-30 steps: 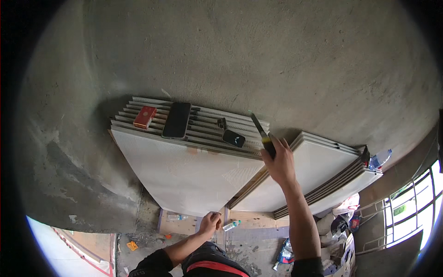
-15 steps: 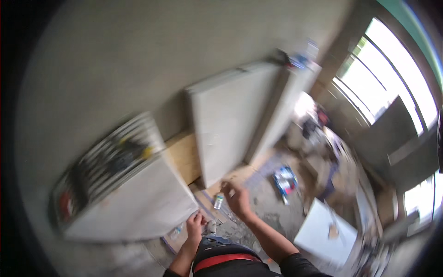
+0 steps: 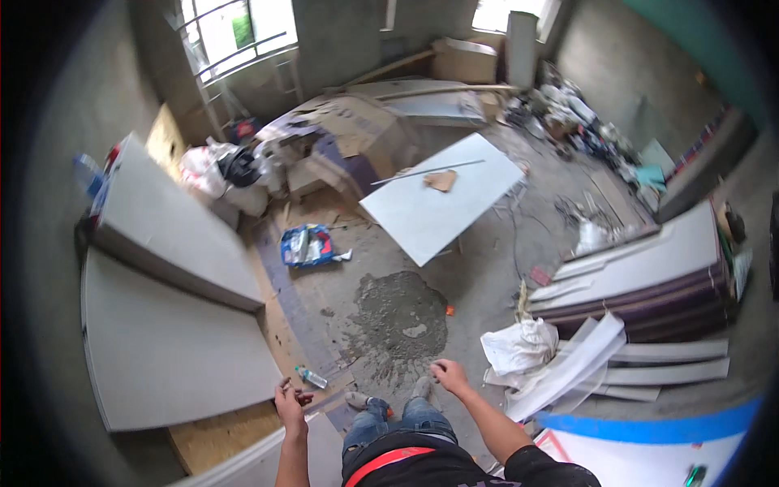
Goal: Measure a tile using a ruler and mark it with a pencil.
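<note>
My left hand point(image 3: 291, 403) is raised beside the lower corner of a large white panel point(image 3: 174, 341) leaning at the left. Its fingers are loosely bent and apart, with nothing seen in them. Over the bare floor to the right of my feet hangs my right hand point(image 3: 451, 378), its fingers curled in and nothing showing in them. A clear plastic bottle with a green label point(image 3: 312, 377) lies on the floor just past my left hand. In front of my shoes spreads a patch of grey mortar point(image 3: 401, 315).
A white board point(image 3: 446, 207) stands raised mid-room with a metal strip on it. At the right are stacked panels point(image 3: 641, 268), a white sack point(image 3: 521, 347) and long white strips point(image 3: 572, 369). A blue-and-red bag point(image 3: 308, 245) lies near cardboard point(image 3: 357, 130). Rubble lines the far right wall.
My view has swung right, from the wall with the leaning panels to the wider room. My hands have moved farther apart; the picture is sharper now.
</note>
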### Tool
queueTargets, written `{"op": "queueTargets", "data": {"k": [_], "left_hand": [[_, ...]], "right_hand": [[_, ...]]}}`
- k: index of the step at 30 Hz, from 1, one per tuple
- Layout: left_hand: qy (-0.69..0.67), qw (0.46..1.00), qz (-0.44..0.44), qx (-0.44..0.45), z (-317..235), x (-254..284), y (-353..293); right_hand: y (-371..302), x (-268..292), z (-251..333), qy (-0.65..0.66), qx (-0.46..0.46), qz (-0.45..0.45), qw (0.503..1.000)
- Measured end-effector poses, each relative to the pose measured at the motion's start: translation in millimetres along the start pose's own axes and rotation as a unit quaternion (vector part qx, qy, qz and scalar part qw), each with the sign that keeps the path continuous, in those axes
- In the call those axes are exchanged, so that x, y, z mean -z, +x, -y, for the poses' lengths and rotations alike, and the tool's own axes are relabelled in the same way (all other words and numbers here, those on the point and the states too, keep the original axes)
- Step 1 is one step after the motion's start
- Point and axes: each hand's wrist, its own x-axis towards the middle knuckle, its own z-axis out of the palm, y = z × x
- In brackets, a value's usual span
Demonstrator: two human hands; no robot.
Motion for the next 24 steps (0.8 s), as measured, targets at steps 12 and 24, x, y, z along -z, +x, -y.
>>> {"op": "queueTargets", "data": {"k": [12, 24], "left_hand": [[0.331, 0.907, 0.216, -0.147, 81.6, -184.3, -51.4], [0.23, 0.844, 0.476, 0.089, 106.7, -278.1, -4.6]], "right_hand": [[-199.2, 1.4, -261.4, 0.211, -0.424, -0.154, 0.867], [-259.4, -156.6, -210.5, 0.393, -0.353, -0.164, 0.833]]}}
